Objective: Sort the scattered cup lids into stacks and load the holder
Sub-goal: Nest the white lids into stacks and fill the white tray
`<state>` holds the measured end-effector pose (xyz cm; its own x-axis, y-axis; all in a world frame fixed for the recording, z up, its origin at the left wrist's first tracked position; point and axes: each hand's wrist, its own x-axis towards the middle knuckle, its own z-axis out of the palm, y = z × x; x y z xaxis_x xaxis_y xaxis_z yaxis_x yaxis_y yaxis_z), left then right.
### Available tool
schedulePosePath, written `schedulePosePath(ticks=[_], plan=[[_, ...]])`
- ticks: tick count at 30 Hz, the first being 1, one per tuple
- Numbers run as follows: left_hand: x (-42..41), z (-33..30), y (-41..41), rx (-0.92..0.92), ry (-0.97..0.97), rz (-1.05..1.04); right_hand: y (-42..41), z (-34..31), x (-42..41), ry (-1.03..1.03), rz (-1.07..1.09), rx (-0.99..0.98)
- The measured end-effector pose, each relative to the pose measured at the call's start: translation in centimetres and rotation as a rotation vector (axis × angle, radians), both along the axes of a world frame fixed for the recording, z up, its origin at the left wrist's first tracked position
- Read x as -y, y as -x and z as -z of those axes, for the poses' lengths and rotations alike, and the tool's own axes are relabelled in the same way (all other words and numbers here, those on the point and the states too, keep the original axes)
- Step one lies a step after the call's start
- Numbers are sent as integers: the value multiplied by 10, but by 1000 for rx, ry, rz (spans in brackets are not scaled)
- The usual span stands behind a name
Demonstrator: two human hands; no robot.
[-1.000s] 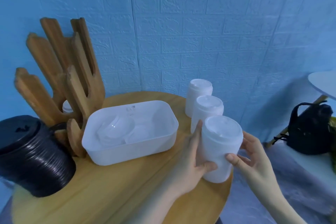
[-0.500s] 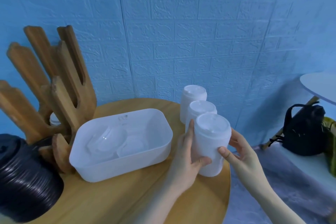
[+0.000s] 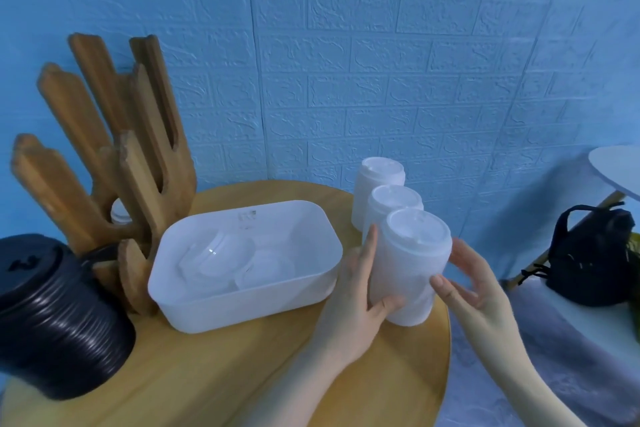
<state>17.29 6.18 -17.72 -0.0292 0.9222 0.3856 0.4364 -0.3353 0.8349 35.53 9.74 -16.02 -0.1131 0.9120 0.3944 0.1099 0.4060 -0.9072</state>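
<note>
- Three white lid stacks in a row at the right edge of the round wooden table (image 3: 214,367): near stack (image 3: 412,263), middle stack (image 3: 394,208) just behind it, far stack (image 3: 379,185) closest to the blue wall (image 3: 381,45).
- Near stack tilted slightly, base on the tabletop near the rim, held between both hands.
- Left hand (image 3: 356,282) pressed against the stack's left side, fingers straight up along it, thumb curled across the lower front.
- Right hand (image 3: 474,282) cupped at the stack's right side, thumb tip touching the wall of the stack, fingers spread and loosely bent behind it; contact of those fingers not clear.
- Just left of the hands, a white plastic tub (image 3: 242,298) with clear lids (image 3: 221,253) lying loose inside.
- Behind the tub's left end, a wooden holder (image 3: 145,163) with tall upright slats; one small white lid (image 3: 119,215) partly visible between the slats.
- Far left, a stack of black lids (image 3: 59,319) lying tilted on the table, just beside the holder's base.
- Well off to the right, away from the table, a black bag (image 3: 592,253) under a pale round tabletop (image 3: 620,166).
</note>
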Motion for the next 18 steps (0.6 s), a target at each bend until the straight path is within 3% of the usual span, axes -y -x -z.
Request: schedulePosePath(ticks=[4, 7, 9, 12, 15, 18], plan=[[36, -14, 25, -125, -163, -128, 12, -11, 28, -505, 260, 236], [60, -21, 61, -289, -360, -358, 43, -16, 48, -728, 147, 337], [72, -20, 88, -446, -464, -523, 65, -10, 51, -706, -15, 414], [85, -13, 125, -655, -432, -681, 98, 4, 42, -604, -167, 549], [93, -1, 148, -832, -324, -716, 125, 12, 26, -565, -218, 649], [92, 5, 153, -861, -329, -695, 139, 15, 15, -562, -216, 685]])
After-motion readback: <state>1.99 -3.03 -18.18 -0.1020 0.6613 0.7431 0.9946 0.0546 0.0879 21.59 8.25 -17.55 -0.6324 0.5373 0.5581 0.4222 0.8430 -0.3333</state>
